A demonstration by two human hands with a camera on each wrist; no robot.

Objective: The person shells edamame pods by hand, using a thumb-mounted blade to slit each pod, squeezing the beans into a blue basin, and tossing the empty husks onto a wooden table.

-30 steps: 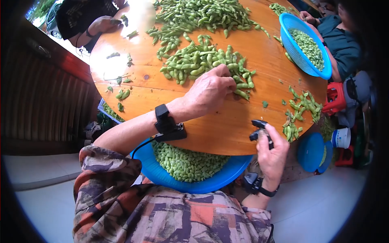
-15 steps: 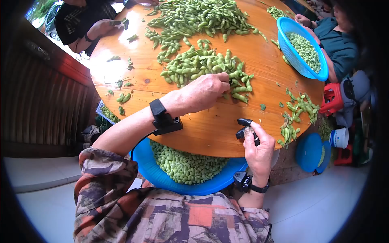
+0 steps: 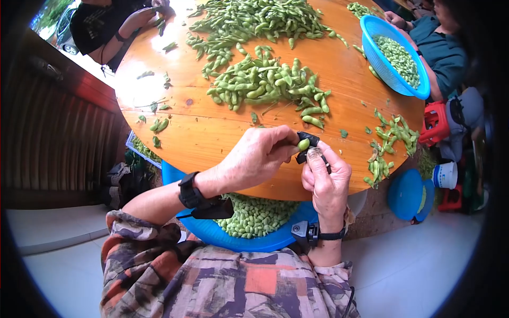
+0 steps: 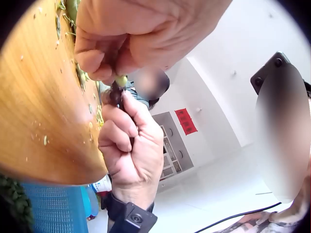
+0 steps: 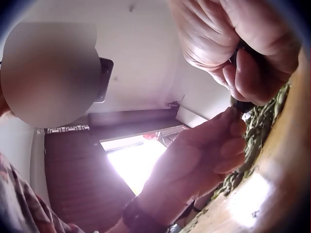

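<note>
Over the table's near edge, my left hand (image 3: 260, 156) pinches a green soybean pod (image 3: 303, 143) between thumb and fingertips. My right hand (image 3: 330, 183) comes in from the right with thumb and index finger bent round a small black two-jawed tool (image 3: 308, 139). The tool's black jaws lie on either side of the pod's tip. In the left wrist view the pod's pale end (image 4: 121, 80) shows between both hands' fingertips; in the right wrist view fingers mostly hide it. Below the hands, a blue basin (image 3: 260, 245) holds shelled green beans (image 3: 252, 214).
A round wooden table (image 3: 175, 124) bears a pod pile (image 3: 265, 82), with a larger pile (image 3: 254, 21) behind. Scattered pods (image 3: 395, 140) lie at right. A blue basket (image 3: 371, 53) of beans stands at the far right. Two other people sit across the table.
My left hand has drawn back from the pod pile toward me, bringing a pod to the black tool. My right hand has shifted left to meet it.
</note>
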